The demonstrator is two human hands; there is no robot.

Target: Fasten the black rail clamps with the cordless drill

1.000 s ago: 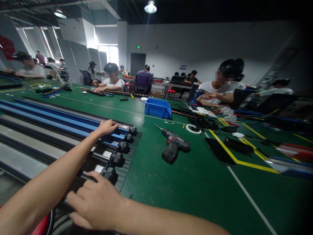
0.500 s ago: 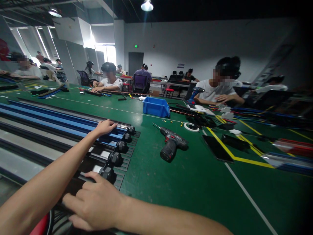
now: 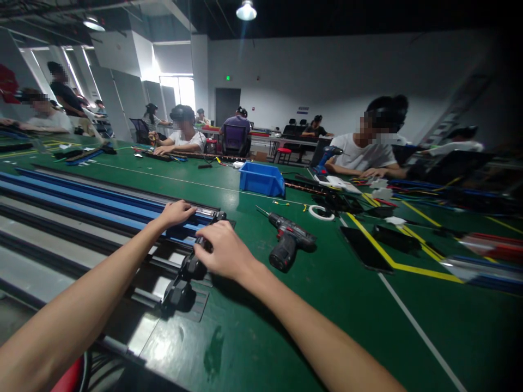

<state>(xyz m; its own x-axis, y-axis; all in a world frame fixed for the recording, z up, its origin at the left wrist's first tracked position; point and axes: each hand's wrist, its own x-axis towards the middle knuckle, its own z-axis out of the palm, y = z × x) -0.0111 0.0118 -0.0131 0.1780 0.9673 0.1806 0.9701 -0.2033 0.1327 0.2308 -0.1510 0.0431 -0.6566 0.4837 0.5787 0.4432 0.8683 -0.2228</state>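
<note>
Left hand (image 3: 178, 212) lies loosely bent, palm down, on the blue rails (image 3: 102, 200) along the green tabletop (image 3: 241, 326); right hand (image 3: 224, 247), fingers half-curled, is at the black end fittings (image 3: 180, 295), grip indeterminable, cordless drill (image 3: 288, 239) lying beyond

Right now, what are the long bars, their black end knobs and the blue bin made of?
Long bars: probably metal, grey or blue-faced, judging by their smooth faces and straight edges; plastic is possible. Black end knobs: likely plastic with a dull finish, given their soft highlights. Blue bin: apparently moulded plastic, judging by its even colour and smooth walls.
</note>
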